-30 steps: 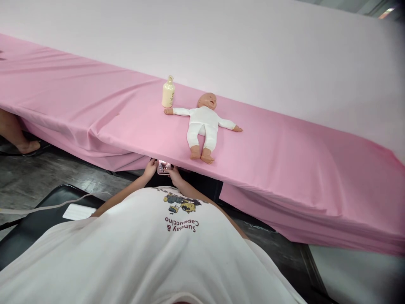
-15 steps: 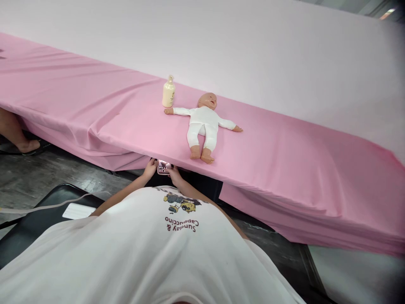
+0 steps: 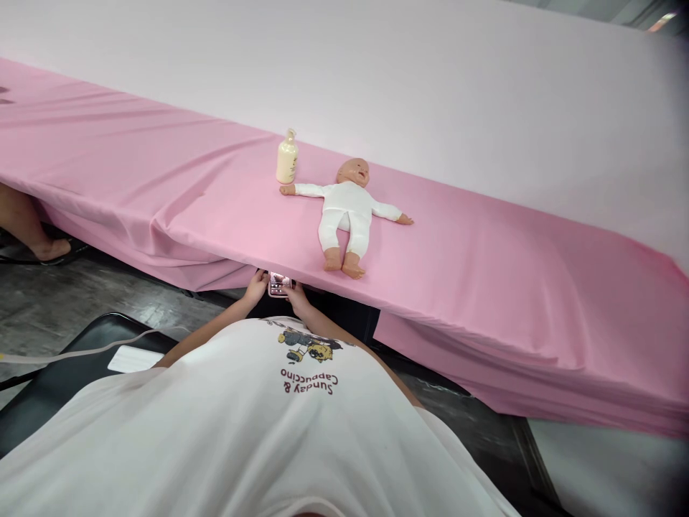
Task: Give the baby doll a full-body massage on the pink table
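Below the near edge of the table, a small pink phone (image 3: 279, 285) with a glossy rectangular face is held between both hands. The left hand (image 3: 256, 286) is closed on its edge at 9 o'clock, the right hand (image 3: 298, 295) on its edge at 3 o'clock. At 1 o'clock from the phone, a soft-bodied baby doll (image 3: 346, 213) in a white knit suit is laid on its back, arms spread. Just beside its outstretched hand, at 11 o'clock, a cream plastic pump bottle (image 3: 287, 157) is stood upright. Both are borne by a smooth, creased pink cloth (image 3: 484, 251) draped over the long table.
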The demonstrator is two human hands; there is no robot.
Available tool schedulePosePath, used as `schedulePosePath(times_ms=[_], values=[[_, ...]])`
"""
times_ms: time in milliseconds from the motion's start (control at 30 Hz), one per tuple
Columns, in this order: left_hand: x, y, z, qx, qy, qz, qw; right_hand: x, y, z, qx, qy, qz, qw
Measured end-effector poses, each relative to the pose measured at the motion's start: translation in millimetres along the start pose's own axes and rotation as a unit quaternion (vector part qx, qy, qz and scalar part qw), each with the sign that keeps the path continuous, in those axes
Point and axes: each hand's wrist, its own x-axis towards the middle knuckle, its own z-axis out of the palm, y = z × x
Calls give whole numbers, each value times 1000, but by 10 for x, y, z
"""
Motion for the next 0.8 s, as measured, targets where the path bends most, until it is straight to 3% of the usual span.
schedulePosePath(times_ms=[800], values=[[50, -87, -19, -22, -2, -15, 1000, 1, -1, 5, 1, 24, 11, 1000]])
